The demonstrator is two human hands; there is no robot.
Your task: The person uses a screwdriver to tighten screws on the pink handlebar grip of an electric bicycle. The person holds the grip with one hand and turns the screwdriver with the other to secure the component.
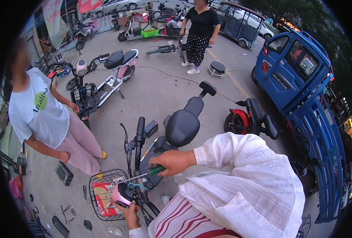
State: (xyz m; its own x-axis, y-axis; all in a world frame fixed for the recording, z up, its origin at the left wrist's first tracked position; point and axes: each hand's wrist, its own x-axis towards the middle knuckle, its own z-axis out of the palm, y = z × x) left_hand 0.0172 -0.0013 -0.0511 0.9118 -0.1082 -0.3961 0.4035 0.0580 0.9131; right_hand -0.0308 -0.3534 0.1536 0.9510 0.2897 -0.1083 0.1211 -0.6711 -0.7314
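The pink headlight housing (122, 196) sits at the front of a scooter, tipped up beside its dark handlebar (139, 139). The left hand (131, 214) is at its six o'clock, fingers curled to support it from below. The right hand (172, 162), toward two o'clock, is closed in a fist around the green handle of a screwdriver (157, 170); the shaft runs back across the housing's top, though I can't make out whether the tip touches. Teal wiring (136, 185) loops just beside the housing. At nine o'clock is the wire basket (90, 189), with a red-and-tan package (103, 199) inside. The black seat (182, 127) lies between one and two o'clock. Farther off, a person in a white T-shirt (39, 105) stands between ten and eleven, a pink-and-white scooter (108, 79) near twelve, a person in black (201, 23) at one, and a blue cargo tricycle (277, 79) toward two.
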